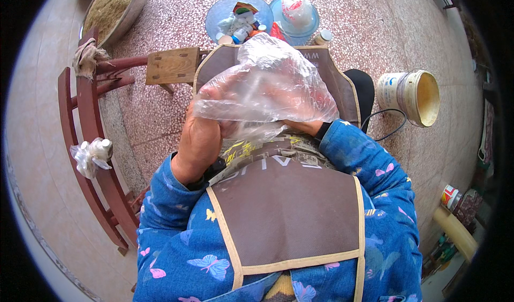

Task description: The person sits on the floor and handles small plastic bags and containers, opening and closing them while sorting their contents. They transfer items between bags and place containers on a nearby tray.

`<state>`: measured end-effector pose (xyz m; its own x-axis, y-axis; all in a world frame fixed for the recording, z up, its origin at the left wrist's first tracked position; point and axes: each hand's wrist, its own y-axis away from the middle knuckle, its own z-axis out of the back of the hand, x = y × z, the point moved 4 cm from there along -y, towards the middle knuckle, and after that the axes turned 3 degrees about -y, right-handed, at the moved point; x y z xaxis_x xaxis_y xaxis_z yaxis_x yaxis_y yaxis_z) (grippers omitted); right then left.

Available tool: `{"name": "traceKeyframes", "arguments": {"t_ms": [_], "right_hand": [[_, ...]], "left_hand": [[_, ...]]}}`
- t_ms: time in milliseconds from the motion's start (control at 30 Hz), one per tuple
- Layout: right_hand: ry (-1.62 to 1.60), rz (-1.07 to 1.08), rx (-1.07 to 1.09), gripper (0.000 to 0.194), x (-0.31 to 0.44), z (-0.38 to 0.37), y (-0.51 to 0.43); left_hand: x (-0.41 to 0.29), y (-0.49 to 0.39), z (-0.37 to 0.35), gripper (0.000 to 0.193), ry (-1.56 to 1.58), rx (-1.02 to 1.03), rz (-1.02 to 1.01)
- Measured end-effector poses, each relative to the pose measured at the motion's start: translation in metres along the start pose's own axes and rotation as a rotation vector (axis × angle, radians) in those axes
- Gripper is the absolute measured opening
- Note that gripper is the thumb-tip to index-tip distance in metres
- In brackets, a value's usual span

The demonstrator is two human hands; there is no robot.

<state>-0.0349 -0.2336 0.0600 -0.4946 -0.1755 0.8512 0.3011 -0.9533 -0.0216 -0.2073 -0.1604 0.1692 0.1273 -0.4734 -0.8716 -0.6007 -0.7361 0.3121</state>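
A thin clear plastic bag (267, 81) is spread over both of my hands, above my lap. My left hand (202, 141) holds its left side, the fingers reaching up under the film. On the other side my right hand (302, 126) goes in under the lower edge and holds the bag from within. Its fingers are blurred behind the crinkled plastic, so their exact pose is hidden. Beneath the bag lies a brown apron (289, 213) with light edging and printed letters, worn over a blue butterfly-patterned jacket (209, 262).
Ahead stand a blue plastic basin (217, 11) with bottles and packets, a second basin (313, 25) bearing a white plastic bag (297, 11), and a jar (322, 37). A white bucket (391, 91) lies at right. Left are a wooden bench (90, 113), stool (172, 66) and metal bowl (128, 25).
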Motion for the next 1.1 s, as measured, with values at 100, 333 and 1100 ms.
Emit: {"name": "traceKeyframes", "arguments": {"t_ms": [100,333,1100], "right_hand": [[-0.006,-0.001,0.009,0.048,0.003,-0.002,-0.002],[-0.027,-0.013,0.003,0.047,0.014,-0.001,-0.017],[-1.717,-0.475,0.044,0.024,0.058,0.039,-0.004]], "left_hand": [[0.002,0.002,0.002,0.056,-0.008,-0.034,0.009],[0.004,0.003,0.006,0.063,-0.096,0.017,0.043],[0.025,-0.031,0.02,0.028,0.446,-0.063,0.358]]}}
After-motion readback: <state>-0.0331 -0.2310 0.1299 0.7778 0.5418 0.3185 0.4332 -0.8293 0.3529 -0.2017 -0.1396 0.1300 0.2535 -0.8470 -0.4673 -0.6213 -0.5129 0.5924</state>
